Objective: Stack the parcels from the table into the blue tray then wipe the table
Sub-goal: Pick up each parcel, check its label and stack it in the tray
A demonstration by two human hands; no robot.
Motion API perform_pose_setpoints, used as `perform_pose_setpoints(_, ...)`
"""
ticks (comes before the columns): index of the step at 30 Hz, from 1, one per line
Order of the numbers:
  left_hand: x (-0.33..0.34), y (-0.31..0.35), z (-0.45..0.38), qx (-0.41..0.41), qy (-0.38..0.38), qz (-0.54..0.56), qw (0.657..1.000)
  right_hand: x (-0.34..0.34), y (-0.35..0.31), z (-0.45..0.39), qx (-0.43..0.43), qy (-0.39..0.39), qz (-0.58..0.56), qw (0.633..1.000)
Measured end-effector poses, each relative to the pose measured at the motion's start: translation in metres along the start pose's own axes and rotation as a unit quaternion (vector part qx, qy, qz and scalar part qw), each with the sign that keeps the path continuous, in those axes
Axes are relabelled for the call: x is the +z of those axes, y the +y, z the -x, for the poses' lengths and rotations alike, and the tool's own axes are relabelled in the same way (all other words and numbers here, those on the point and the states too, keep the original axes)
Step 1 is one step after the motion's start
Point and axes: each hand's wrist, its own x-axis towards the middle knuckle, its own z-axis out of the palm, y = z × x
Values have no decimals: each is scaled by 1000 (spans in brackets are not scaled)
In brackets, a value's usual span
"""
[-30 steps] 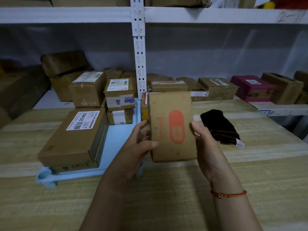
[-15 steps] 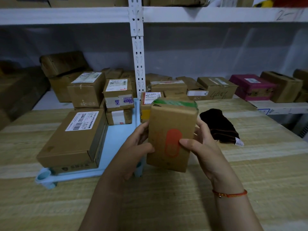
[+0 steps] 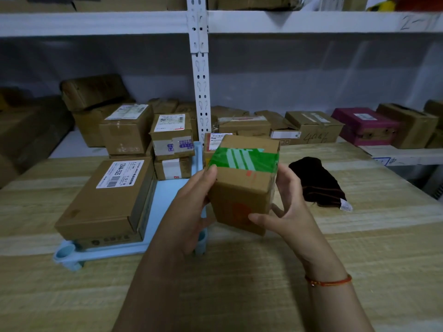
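I hold a brown cardboard parcel with green tape across its top above the wooden table. My left hand grips its left side and my right hand its right side and lower front. The parcel is tilted, its taped face turned up toward me. To the left lies the blue tray, with a large flat labelled box at its front and smaller stacked boxes at its back. Another small parcel stands behind the held one, mostly hidden.
A dark cloth lies on the table right of my hands. Shelving behind the table holds several cardboard boxes and a magenta box. A white perforated upright post rises behind the tray.
The parcel has been rotated in both hands: its broad face with the orange mark tipped downward and the green-taped end turned up. It stays over the same spot by the tray's right edge.
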Motion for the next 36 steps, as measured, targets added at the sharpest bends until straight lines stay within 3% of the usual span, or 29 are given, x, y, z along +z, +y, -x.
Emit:
perform_pose_setpoints(15,4,-10,-3,81,33,25,996,4,-18,1,-19,-9,49,999)
perform_pose_setpoints(23,2,-16,-5,115,20,-47,992,7,-19,1,-23,5,-17,1000)
perform_pose_setpoints(36,5,-15,-2,246,30,-240,939,17,-22,-3,122,117,-265,949)
